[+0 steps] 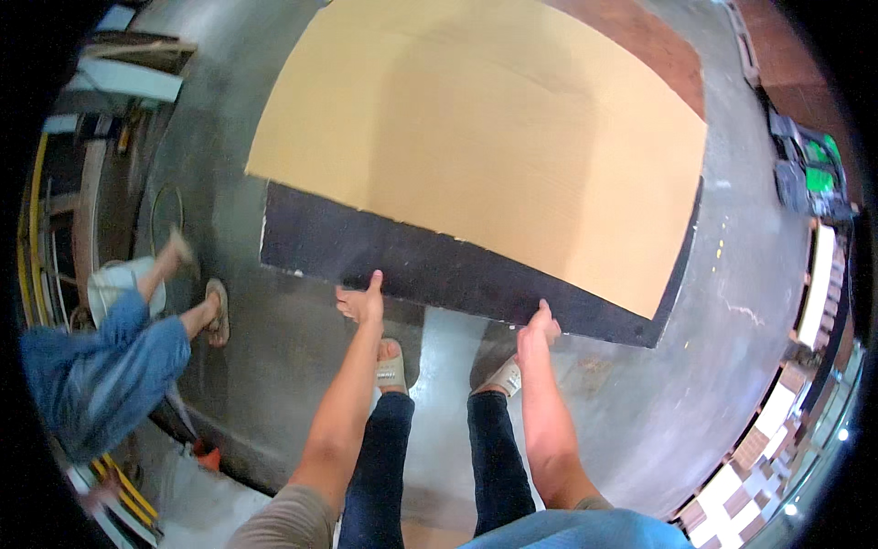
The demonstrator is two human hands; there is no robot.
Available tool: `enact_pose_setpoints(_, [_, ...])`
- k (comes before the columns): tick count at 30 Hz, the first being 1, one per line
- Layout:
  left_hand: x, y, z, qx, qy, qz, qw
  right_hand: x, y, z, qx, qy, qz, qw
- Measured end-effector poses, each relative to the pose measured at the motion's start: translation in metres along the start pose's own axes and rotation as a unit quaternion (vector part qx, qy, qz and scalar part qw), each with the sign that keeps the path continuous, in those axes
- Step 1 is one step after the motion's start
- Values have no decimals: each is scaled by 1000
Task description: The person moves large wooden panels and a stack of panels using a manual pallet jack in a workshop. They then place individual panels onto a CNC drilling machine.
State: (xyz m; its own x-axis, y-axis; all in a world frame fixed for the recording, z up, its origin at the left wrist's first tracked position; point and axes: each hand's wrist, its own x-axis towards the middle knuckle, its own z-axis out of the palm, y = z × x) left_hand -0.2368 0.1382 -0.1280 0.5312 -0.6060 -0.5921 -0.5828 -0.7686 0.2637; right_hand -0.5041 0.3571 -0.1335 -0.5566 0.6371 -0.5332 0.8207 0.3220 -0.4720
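Note:
Before me spreads a large black board (pixel 402 256), its near edge gripped from both ends of the middle stretch. My left hand (pixel 363 300) is closed on that edge, thumb on top and fingers curled under. Farther right, my right hand (pixel 538 331) holds the same edge, also with the thumb on top; its fingertips are hidden below. A big tan sheet (pixel 512 128) lies askew over the board, leaving a black strip bare along the near side and the right. Behind it shows part of a reddish-brown sheet (pixel 654 50).
At left, another person in blue trousers (pixel 119 366) is close by, near a white bucket (pixel 114 288). Shelving with boards (pixel 91 192) lines the left side. A black and green machine (pixel 814 165) and stacked pallets (pixel 819 284) stand at right on the grey concrete floor (pixel 732 274).

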Motion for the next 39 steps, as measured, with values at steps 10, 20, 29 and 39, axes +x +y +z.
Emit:
enact_pose_setpoints(10, [-12, 177, 87, -436, -346, 37, 830, 29, -99, 118, 389, -446, 164, 789])
enact_pose_setpoints(20, [5, 193, 104, -438, -317, -22, 841, 52, -137, 89, 226, -205, 123, 944])
enact_pose_setpoints(29, [-93, -12, 40, -239, -251, 77, 935, 94, -45, -18, 349, -414, 81, 836])
enact_pose_setpoints(39, [-152, -264, -63, -369, -191, -260, 872, 144, 179, -229, 151, -293, 247, 911])
